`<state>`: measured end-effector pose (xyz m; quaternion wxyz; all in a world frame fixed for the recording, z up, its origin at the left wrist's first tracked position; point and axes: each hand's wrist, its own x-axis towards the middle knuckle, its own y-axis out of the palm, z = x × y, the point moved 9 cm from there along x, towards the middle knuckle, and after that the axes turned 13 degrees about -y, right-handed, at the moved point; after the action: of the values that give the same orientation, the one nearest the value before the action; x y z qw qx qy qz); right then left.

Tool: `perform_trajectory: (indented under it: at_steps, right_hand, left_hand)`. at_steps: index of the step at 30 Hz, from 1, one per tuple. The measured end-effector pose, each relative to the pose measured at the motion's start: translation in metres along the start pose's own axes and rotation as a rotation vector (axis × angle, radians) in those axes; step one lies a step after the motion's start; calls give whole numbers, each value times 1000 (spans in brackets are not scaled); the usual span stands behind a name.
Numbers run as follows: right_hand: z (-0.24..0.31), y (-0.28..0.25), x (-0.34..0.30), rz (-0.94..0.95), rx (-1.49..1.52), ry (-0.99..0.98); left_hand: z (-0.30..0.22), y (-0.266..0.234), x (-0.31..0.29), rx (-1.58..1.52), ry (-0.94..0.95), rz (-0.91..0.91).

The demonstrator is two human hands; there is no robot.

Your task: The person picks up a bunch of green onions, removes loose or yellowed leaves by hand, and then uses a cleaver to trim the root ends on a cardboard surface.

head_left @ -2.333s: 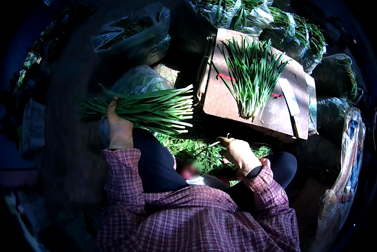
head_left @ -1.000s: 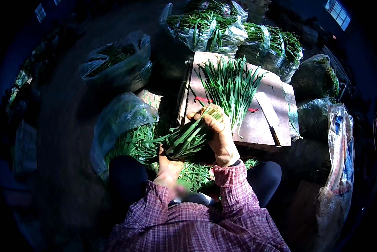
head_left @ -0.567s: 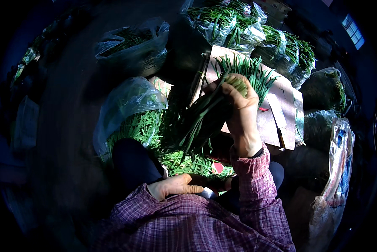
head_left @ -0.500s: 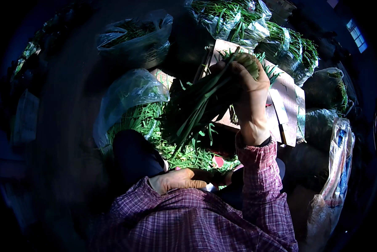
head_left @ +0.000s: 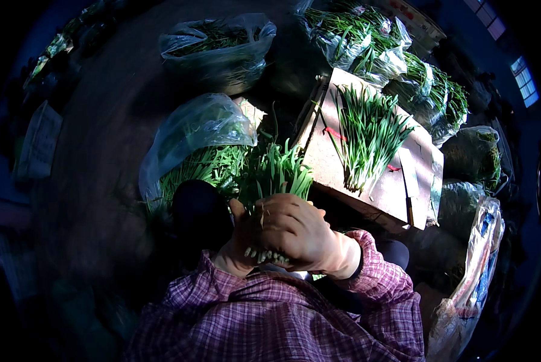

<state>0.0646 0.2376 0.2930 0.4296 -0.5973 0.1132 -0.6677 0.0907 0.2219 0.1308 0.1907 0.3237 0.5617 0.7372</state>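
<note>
A bunch of garlic chives (head_left: 277, 172) is held upright at my lap, with its green leaves pointing away and its cut pale ends showing below my hands. My right hand (head_left: 297, 232) is wrapped across the front of the bunch. Against its other side is my left hand (head_left: 237, 244), its thumb raised and its fingers mostly hidden behind the right. Another chive bunch (head_left: 370, 136) lies spread on a pale box top (head_left: 424, 154), to the right and farther off. Red strips (head_left: 335, 134) lie beside that bunch, and a knife (head_left: 409, 187) rests at its right.
A clear plastic bag (head_left: 201, 120) with loose greens sits by my left knee. Beyond it stands a bag of greens (head_left: 219, 54). Large bags of chives (head_left: 358, 36) line the far right. A white woven sack (head_left: 475, 265) stands at the right.
My right hand has come down from over the box to my lap with the chives. My left hand has joined it on the bunch. The bunch on the box is now uncovered.
</note>
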Motion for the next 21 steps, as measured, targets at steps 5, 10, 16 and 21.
perform_trajectory:
  at_steps: [5, 10, 16, 21]
  right_hand:
    - [22, 50, -33, 303, 31, 1]
    - [8, -21, -66, -181, 64, 348]
    - [-81, -17, -133, -615, 549, 969]
    - [-92, -92, -90, -645, 396, 1052]
  left_hand:
    - [4, -6, 12, -114, -64, -152]
    - [-15, -11, 13, 101, -48, -399]
    - [-69, -12, 37, 1058, 302, -597]
    - [-105, 12, 102, 1321, 239, -589]
